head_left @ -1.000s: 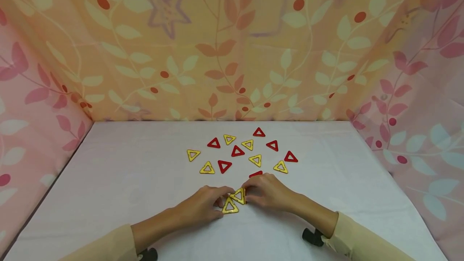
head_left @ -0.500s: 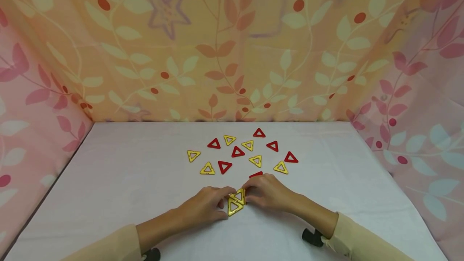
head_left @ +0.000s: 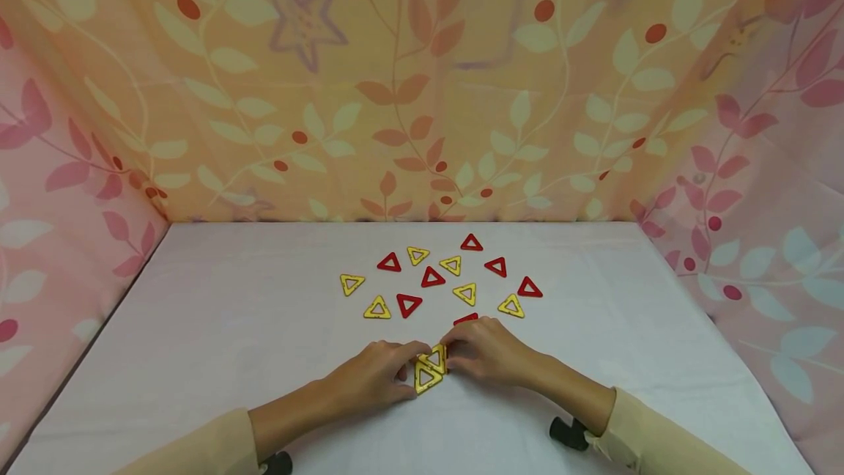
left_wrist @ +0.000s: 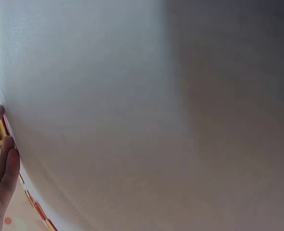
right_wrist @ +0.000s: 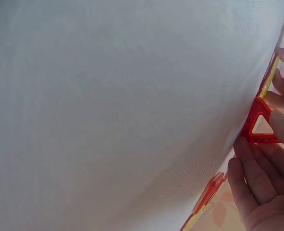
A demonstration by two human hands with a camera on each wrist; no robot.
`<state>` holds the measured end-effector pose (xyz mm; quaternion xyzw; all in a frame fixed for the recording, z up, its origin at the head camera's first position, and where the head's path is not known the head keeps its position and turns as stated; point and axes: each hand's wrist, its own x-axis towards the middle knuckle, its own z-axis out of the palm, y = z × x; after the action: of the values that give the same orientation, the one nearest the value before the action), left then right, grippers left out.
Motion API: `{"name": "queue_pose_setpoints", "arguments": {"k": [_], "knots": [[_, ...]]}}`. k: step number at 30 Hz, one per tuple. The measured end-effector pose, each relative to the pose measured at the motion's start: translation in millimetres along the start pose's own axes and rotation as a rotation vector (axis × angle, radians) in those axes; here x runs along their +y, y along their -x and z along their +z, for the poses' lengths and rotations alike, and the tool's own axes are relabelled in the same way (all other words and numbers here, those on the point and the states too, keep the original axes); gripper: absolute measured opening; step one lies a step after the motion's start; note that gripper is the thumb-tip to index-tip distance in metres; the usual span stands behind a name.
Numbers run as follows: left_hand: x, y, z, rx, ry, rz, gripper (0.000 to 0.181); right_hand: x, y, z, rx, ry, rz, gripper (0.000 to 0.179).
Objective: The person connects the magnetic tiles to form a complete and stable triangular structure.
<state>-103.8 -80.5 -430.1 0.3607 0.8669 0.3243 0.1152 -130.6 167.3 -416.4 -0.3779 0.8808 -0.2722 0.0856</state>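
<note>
Two yellow triangle tiles with open centres meet between my hands: a front yellow triangle tile (head_left: 427, 378) and a rear yellow triangle tile (head_left: 439, 366). My left hand (head_left: 372, 374) holds the front one, thumb near its lower corner and fingers behind. From the right, my right hand (head_left: 491, 352) pinches at the pair's edge. In the right wrist view, its thumb and fingers pinch a standing red triangle tile (right_wrist: 250, 132), whose red face the head view does not show. A yellow tile edge (left_wrist: 2, 127) appears between the left fingers in the left wrist view.
Several loose red and yellow triangle tiles lie flat beyond my hands, among them a red tile (head_left: 409, 305) and a yellow tile (head_left: 464, 293). Another red tile (head_left: 466, 319) is partly hidden behind the right hand. Patterned cloth (head_left: 409, 94) encloses the white table (head_left: 217, 314).
Over the last second the front yellow tile has turned and shifted right, so its edge lies along the rear one. My left hand moved slightly right with it; the right hand stayed put.
</note>
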Motion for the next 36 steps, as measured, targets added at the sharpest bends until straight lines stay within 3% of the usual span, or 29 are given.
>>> {"name": "queue_pose_setpoints", "arguments": {"k": [9,15,25,36], "knots": [[-1.2,2.0,-7.6,-0.038,0.077,0.007,0.05,2,0.1,1,-0.004,0.003,0.001,0.026],[-2.2,1.7,-11.0,-0.05,0.083,0.005,0.039,3,-0.2,1,-0.004,0.003,-0.004,0.025],[-2.1,-2.3,-11.7,-0.018,0.076,0.049,0.018,2,-0.7,2,-0.003,0.017,-0.006,0.024],[-1.0,-9.2,-11.3,0.023,0.044,0.034,0.017,2,-0.6,0,-0.032,0.005,0.016,0.026]]}}
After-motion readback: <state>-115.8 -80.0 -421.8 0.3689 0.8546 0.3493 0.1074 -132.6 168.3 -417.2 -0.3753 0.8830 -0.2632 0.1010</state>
